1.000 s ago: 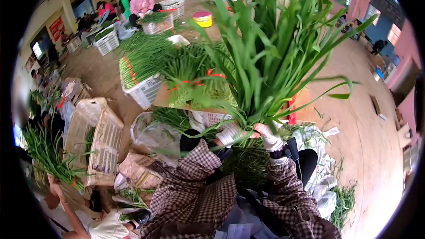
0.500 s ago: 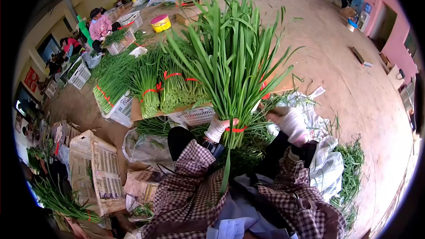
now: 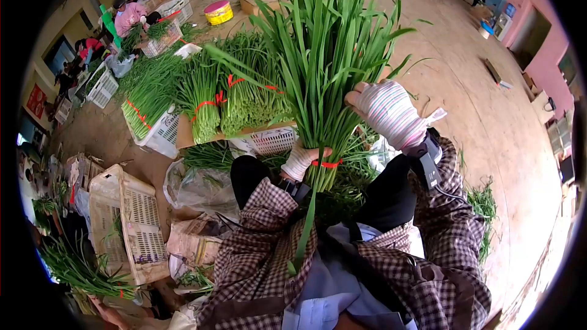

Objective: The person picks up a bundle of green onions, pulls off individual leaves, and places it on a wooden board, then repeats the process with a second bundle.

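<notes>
A tall bunch of garlic chives (image 3: 321,79) stands upright before me, leaves fanned at the top, with a red tie (image 3: 328,164) around its lower stems. My left hand (image 3: 301,160), wrapped in pale cloth, is closed round the stems beside the tie. My right hand (image 3: 390,113), in a striped wrap, has curled fingers against the right side of the leaves, partly hidden by them. One long leaf (image 3: 306,232) hangs down over my lap. Loose chives lie beneath the bunch.
Tied chive bundles (image 3: 205,107) lie left, beside a white crate (image 3: 160,134). An empty-looking plastic crate (image 3: 143,226) is tilted at lower left. A yellow bucket (image 3: 218,13) stands farther back. A person in pink (image 3: 128,17) sits among crates. Leaf scraps (image 3: 483,208) lie right.
My right hand has risen from the lower right to the leaves of the bunch. My left hand keeps its hold on the stems. The view has tilted slightly downward.
</notes>
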`<state>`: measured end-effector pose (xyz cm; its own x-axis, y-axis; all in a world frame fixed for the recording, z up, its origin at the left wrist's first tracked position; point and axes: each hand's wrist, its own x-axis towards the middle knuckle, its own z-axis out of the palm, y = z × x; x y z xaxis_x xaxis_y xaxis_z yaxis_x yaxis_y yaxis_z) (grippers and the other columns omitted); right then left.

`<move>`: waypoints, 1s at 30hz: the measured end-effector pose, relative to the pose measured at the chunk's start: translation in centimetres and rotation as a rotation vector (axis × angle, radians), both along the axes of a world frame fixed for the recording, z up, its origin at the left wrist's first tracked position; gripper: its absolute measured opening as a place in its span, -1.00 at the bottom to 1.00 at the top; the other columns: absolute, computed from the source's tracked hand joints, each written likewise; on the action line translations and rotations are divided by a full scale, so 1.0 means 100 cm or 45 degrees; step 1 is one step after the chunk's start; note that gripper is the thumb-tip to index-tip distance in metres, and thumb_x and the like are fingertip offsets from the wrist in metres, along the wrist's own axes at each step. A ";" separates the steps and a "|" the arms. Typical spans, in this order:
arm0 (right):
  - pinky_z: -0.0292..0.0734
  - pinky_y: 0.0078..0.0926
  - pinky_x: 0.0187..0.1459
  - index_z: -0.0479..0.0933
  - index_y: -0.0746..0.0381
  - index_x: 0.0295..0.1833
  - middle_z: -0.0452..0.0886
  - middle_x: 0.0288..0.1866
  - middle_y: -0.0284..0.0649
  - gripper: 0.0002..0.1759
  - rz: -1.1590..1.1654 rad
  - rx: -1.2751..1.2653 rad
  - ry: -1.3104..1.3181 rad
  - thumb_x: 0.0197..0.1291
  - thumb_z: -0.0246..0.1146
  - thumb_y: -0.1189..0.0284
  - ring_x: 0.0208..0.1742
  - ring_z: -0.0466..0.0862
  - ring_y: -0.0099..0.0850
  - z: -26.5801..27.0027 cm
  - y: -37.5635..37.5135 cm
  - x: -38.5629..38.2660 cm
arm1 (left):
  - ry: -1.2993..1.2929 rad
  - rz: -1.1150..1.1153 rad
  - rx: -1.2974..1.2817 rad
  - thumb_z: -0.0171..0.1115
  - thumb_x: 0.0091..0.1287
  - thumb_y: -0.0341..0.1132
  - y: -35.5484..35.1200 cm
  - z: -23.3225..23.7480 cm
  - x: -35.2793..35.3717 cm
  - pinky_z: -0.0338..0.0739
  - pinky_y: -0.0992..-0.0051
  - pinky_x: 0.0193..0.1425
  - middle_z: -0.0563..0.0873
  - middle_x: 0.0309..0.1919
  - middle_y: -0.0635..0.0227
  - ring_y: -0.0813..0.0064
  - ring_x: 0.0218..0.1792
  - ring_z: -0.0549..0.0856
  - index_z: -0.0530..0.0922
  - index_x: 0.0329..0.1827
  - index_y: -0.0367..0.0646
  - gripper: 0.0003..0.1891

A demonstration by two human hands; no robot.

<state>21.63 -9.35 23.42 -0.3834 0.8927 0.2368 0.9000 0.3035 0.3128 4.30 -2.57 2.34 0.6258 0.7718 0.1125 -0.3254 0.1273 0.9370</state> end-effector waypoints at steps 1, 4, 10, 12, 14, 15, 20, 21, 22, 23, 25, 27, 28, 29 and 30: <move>0.49 -0.33 -0.33 0.54 0.14 -0.22 0.52 -0.42 -0.26 -0.80 0.004 -0.012 -0.004 -0.04 0.17 0.46 -0.34 0.62 -0.27 -0.002 -0.001 0.002 | -0.033 0.060 -0.039 0.50 -0.09 -0.35 -0.001 0.000 0.000 0.55 0.58 -0.12 0.68 -0.17 0.39 0.53 -0.20 0.63 0.52 -0.05 -0.19 -0.51; 0.43 -0.36 -0.12 0.56 0.12 -0.23 0.53 -0.38 -0.28 -0.81 0.092 -0.110 -0.147 -0.03 0.22 0.38 -0.21 0.59 -0.31 -0.006 0.003 0.008 | -0.006 0.011 -0.153 0.51 -0.12 -0.36 0.006 -0.002 -0.001 0.56 0.57 -0.11 0.68 -0.18 0.39 0.51 -0.21 0.63 0.53 -0.05 -0.20 -0.49; 0.39 -0.31 -0.12 0.57 0.13 -0.26 0.55 -0.39 -0.31 -0.70 0.153 -0.214 -0.183 0.02 0.26 0.14 -0.23 0.58 -0.30 -0.010 0.023 -0.004 | -0.112 0.079 -0.239 0.46 -0.11 -0.55 0.000 0.001 0.003 0.60 0.51 -0.10 0.69 -0.17 0.34 0.50 -0.21 0.66 0.52 -0.04 -0.21 -0.51; 0.39 -0.33 -0.13 0.58 0.13 -0.31 0.56 -0.45 -0.32 -0.70 0.182 -0.220 -0.248 0.03 0.26 0.12 -0.26 0.60 -0.31 -0.017 0.028 -0.009 | -0.087 0.088 -0.239 0.46 -0.08 -0.50 -0.002 0.003 0.002 0.58 0.52 -0.10 0.68 -0.16 0.35 0.51 -0.21 0.66 0.53 -0.03 -0.20 -0.52; 0.39 -0.33 -0.13 0.57 0.13 -0.33 0.54 -0.45 -0.32 -0.69 0.162 -0.269 -0.278 -0.01 0.27 0.11 -0.26 0.59 -0.31 -0.024 0.031 -0.015 | -0.141 0.086 -0.246 0.44 -0.04 -0.50 -0.005 0.006 0.003 0.58 0.53 -0.12 0.68 -0.18 0.35 0.52 -0.23 0.66 0.53 -0.03 -0.20 -0.55; 0.38 -0.34 -0.14 0.56 0.13 -0.35 0.52 -0.45 -0.31 -0.68 0.134 -0.313 -0.305 -0.04 0.28 0.10 -0.26 0.57 -0.31 -0.027 0.031 -0.021 | -0.145 0.083 -0.244 0.44 -0.04 -0.50 -0.006 0.006 0.001 0.58 0.53 -0.12 0.68 -0.18 0.35 0.52 -0.23 0.66 0.53 -0.03 -0.20 -0.55; 0.43 -0.31 -0.25 0.57 0.14 -0.39 0.55 -0.57 -0.28 -0.74 0.250 -0.264 -0.033 0.02 0.24 0.16 -0.39 0.61 -0.26 -0.051 0.033 -0.014 | -0.076 0.054 -0.183 0.40 0.00 -0.52 -0.002 -0.005 0.000 0.63 0.52 -0.16 0.67 -0.19 0.35 0.51 -0.23 0.67 0.51 0.01 -0.23 -0.55; 0.45 -0.27 -0.27 0.56 0.16 -0.39 0.55 -0.58 -0.25 -0.74 0.228 -0.265 0.075 0.02 0.23 0.17 -0.41 0.61 -0.22 -0.055 0.032 -0.015 | -0.062 0.025 -0.183 0.40 0.01 -0.51 0.002 -0.017 0.000 0.63 0.51 -0.16 0.67 -0.17 0.34 0.50 -0.22 0.67 0.50 0.02 -0.23 -0.55; 0.49 -0.20 -0.27 0.56 0.20 -0.35 0.57 -0.56 -0.19 -0.70 0.211 -0.219 0.296 0.04 0.21 0.16 -0.39 0.59 -0.11 -0.059 0.033 -0.014 | -0.069 -0.035 -0.315 0.40 0.00 -0.51 0.003 -0.020 -0.002 0.60 0.49 -0.09 0.66 -0.13 0.32 0.47 -0.18 0.66 0.49 0.04 -0.23 -0.52; 0.51 -0.24 -0.25 0.56 0.26 -0.29 0.63 -0.44 -0.16 -0.68 0.009 -0.363 0.594 0.09 0.23 0.19 -0.33 0.63 -0.18 -0.059 0.035 -0.009 | -0.068 -0.045 -0.304 0.40 0.00 -0.51 0.000 -0.024 -0.002 0.60 0.49 -0.09 0.66 -0.13 0.32 0.47 -0.18 0.66 0.49 0.04 -0.23 -0.52; 0.51 -0.30 -0.23 0.54 0.32 -0.23 0.66 -0.33 -0.17 -0.68 -0.099 -0.282 1.685 0.14 0.26 0.24 -0.23 0.64 -0.31 -0.047 0.027 -0.005 | -0.145 -0.026 -0.168 0.41 -0.02 -0.51 -0.007 -0.022 -0.002 0.56 0.48 -0.01 0.66 -0.11 0.31 0.45 -0.13 0.65 0.48 0.06 -0.22 -0.49; 0.35 -0.57 -0.39 0.45 0.27 -0.43 0.46 -0.50 -0.41 -0.71 -0.028 -0.290 1.989 0.19 0.23 0.27 -0.43 0.41 -0.60 -0.027 0.008 0.010 | -0.111 0.031 -0.119 0.43 -0.03 -0.49 -0.012 -0.024 -0.004 0.54 0.45 0.02 0.66 -0.10 0.32 0.44 -0.11 0.64 0.49 0.07 -0.21 -0.48; 0.34 -0.57 -0.40 0.41 0.27 -0.46 0.45 -0.52 -0.39 -0.69 0.136 -0.346 1.997 0.18 0.23 0.27 -0.46 0.41 -0.58 -0.020 -0.009 0.018 | -0.107 0.008 -0.107 0.43 -0.03 -0.49 -0.009 -0.027 -0.004 0.55 0.45 0.01 0.66 -0.11 0.32 0.45 -0.12 0.64 0.49 0.06 -0.21 -0.48; 0.33 -0.57 -0.42 0.40 0.26 -0.48 0.43 -0.54 -0.37 -0.64 0.307 -0.347 1.898 0.16 0.25 0.21 -0.48 0.40 -0.55 -0.028 -0.020 0.034 | -0.102 -0.012 -0.096 0.43 -0.03 -0.49 -0.006 -0.029 -0.005 0.56 0.45 -0.01 0.66 -0.11 0.32 0.45 -0.13 0.64 0.49 0.06 -0.20 -0.49; 0.33 -0.56 -0.43 0.41 0.27 -0.49 0.44 -0.55 -0.34 -0.59 0.429 -0.533 1.924 0.16 0.26 0.15 -0.48 0.42 -0.53 -0.045 -0.030 0.052 | -0.102 0.004 -0.095 0.43 -0.03 -0.49 -0.005 -0.026 -0.008 0.56 0.45 -0.01 0.66 -0.11 0.32 0.45 -0.13 0.64 0.49 0.06 -0.20 -0.49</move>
<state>26.87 -12.36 18.90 -0.2190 0.9163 0.3352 0.1697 0.3741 -0.9117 3.53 -3.03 -0.28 0.6149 0.7817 0.1042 -0.3993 0.1947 0.8959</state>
